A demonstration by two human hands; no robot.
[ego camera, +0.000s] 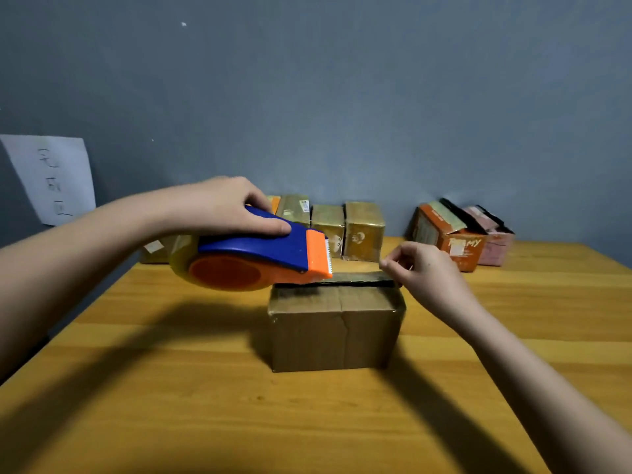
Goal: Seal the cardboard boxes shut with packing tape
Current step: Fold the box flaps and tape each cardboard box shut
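Seen from the head camera, a person worked over a brown cardboard box point(337, 331) standing at the centre of a wooden table point(171, 388). The left hand point(225, 206), reaching in from the left edge of the frame, curled its fingers and thumb round the blue handle of a blue-and-orange tape dispenser point(253, 254), whose toothed orange end sat at the box's upper left corner. The right hand point(427, 271), coming in from the lower right, hovered at the box's upper right corner with thumb and forefinger pressed together; whether they pinched the end of a clear tape strip could not be told. Along the back of the table, against a grey-blue wall point(342, 97), stood a row of taped brown boxes point(362, 230) at centre and, further right, an orange box point(448, 237) with a pink box point(494, 244) just beside it. A white sheet of paper point(54, 179) with handwriting hung on the wall at middle left.
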